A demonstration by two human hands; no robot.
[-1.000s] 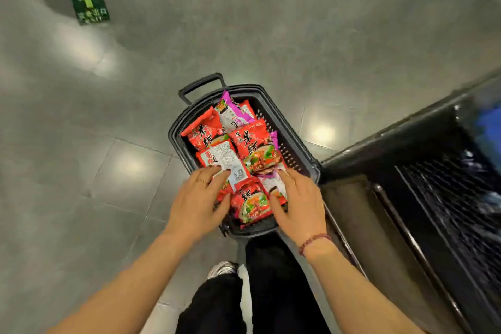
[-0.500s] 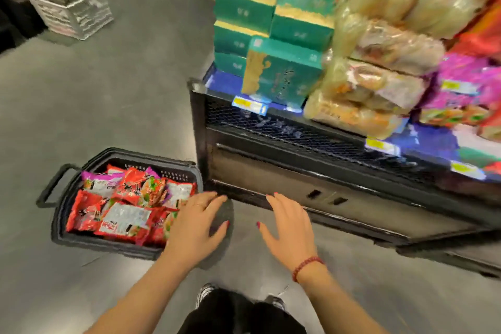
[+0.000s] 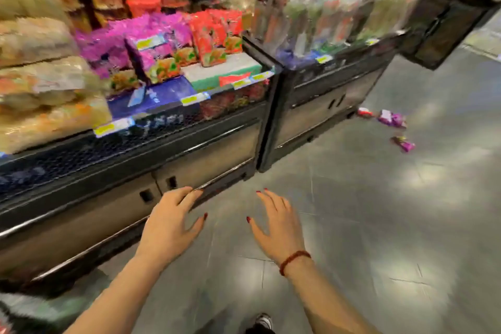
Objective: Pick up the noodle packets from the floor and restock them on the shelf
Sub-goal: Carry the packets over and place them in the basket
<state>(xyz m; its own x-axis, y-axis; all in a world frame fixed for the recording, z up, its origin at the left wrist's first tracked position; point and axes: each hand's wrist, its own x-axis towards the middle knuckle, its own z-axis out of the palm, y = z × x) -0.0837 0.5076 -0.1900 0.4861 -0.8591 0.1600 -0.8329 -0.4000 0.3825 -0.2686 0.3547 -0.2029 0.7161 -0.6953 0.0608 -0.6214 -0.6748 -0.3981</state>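
Three loose noodle packets lie on the grey tiled floor [image 3: 379, 225], off the far end of the black metal mesh-fronted shelf [image 3: 217, 127], near its base:
- small red-and-white noodle packet [image 3: 364, 112], closest to the shelf foot
- purple foil noodle packet [image 3: 392, 118], just beside the red one, on the side away from the shelf
- second purple noodle packet [image 3: 403, 143], a bit further out from the shelf, apart from the other two

On the shelf:
- purple packets in a row [image 3: 108, 49], red packets [image 3: 208, 32] next to them towards the far end
- flat green-and-white box [image 3: 222, 70] and dark blue box [image 3: 162, 95] along the front edge
- yellow price tags [image 3: 189, 100] on the front rail
- clear bags of pale dried noodles [image 3: 35, 76] stacked at the near end

Hands:
- left hand [image 3: 172, 222]: palm down, fingers spread, nothing in it; fingertips overlap the shelf's lower trim in view, contact cannot be told
- right hand [image 3: 276, 228]: palm down, fingers spread, holding nothing, over bare floor in front of the shelf, well apart from the packets
- red bead bracelet [image 3: 294, 260] on the right wrist

Black-and-white shoe [image 3: 263, 321] on the floor below the hands. The frame is motion-blurred, so packet print is unreadable.
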